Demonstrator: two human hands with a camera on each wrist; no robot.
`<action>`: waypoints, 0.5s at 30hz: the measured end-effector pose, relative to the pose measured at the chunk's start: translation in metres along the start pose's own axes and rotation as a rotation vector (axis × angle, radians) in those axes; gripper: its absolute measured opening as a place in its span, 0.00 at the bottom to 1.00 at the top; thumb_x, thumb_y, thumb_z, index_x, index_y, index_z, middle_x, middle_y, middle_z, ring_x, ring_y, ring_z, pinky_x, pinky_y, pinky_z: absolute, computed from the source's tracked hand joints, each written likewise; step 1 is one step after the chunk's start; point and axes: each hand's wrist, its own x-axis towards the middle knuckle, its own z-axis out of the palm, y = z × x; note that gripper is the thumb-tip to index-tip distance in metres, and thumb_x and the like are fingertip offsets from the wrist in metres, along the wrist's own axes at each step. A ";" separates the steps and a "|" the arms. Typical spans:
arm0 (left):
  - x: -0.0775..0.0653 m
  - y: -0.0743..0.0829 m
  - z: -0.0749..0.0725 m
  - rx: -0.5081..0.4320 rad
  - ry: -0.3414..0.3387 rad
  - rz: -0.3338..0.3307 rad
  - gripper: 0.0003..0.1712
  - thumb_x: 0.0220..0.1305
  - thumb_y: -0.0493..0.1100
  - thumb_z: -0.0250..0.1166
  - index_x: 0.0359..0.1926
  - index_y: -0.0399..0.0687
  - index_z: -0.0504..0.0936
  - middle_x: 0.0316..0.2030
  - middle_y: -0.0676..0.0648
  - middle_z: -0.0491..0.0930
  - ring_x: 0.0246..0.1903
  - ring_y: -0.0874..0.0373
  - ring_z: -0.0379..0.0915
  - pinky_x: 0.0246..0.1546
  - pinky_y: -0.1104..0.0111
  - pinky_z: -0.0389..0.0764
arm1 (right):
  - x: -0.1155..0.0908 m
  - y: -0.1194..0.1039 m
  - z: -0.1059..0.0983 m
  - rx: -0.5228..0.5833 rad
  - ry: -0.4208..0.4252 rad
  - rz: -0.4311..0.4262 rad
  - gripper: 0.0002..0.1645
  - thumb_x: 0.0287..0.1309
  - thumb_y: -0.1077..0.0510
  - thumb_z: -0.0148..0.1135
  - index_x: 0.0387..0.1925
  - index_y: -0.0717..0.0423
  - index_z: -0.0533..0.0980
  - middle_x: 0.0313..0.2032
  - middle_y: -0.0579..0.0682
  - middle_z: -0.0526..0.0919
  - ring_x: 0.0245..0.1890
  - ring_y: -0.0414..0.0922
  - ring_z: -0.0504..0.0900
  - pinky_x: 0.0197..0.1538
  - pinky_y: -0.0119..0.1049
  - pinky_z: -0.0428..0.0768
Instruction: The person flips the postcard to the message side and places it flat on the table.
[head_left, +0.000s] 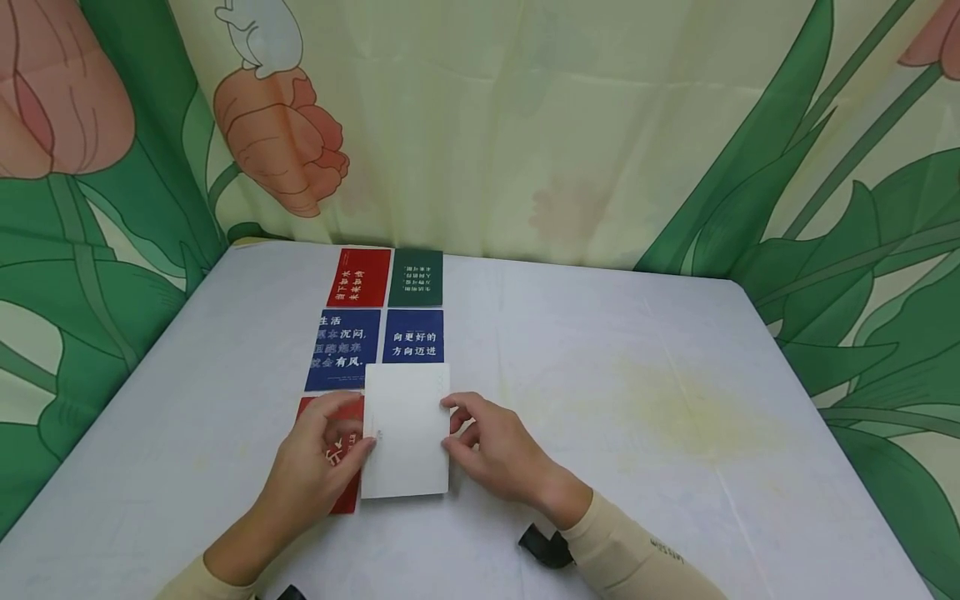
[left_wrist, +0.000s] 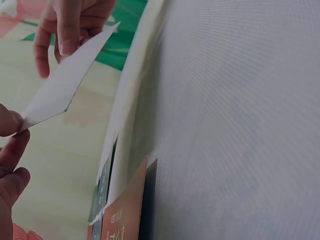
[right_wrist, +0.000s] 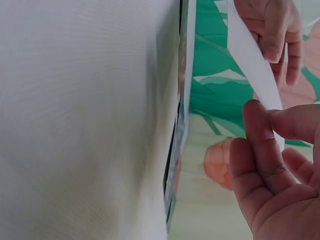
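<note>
A blank white card (head_left: 407, 433) is held up off the table between both hands, its white face toward the head camera. My left hand (head_left: 311, 462) pinches its left edge, with the thumb low on that side. On the opposite edge, my right hand (head_left: 498, 450) grips it between thumb and fingers, as the right wrist view also shows. Beneath the left hand lies a red card (head_left: 347, 500) with white lettering, partly covered. Just behind the white card is a blue card (head_left: 414, 333), its lower part hidden.
Further cards lie in two columns: a wider blue card (head_left: 341, 350), a red card (head_left: 360, 277) and a green card (head_left: 416, 277) at the back. The white tablecloth (head_left: 600, 358) has a yellowish stain at right. A flower-patterned curtain (head_left: 487, 125) hangs behind.
</note>
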 end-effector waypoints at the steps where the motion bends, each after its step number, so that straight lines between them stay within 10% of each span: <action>1: 0.000 -0.001 0.000 0.021 0.006 0.016 0.37 0.49 0.28 0.78 0.60 0.39 0.74 0.50 0.43 0.78 0.40 0.55 0.84 0.41 0.59 0.84 | 0.000 0.000 0.000 0.002 0.001 0.006 0.25 0.63 0.65 0.65 0.60 0.60 0.71 0.39 0.44 0.76 0.33 0.33 0.82 0.40 0.30 0.82; 15: 0.001 -0.005 -0.002 0.116 -0.091 0.000 0.33 0.50 0.33 0.78 0.60 0.38 0.80 0.56 0.41 0.77 0.56 0.43 0.73 0.47 0.49 0.82 | 0.005 0.000 -0.002 -0.023 0.004 0.051 0.27 0.62 0.64 0.66 0.62 0.61 0.73 0.40 0.45 0.77 0.34 0.35 0.83 0.39 0.30 0.82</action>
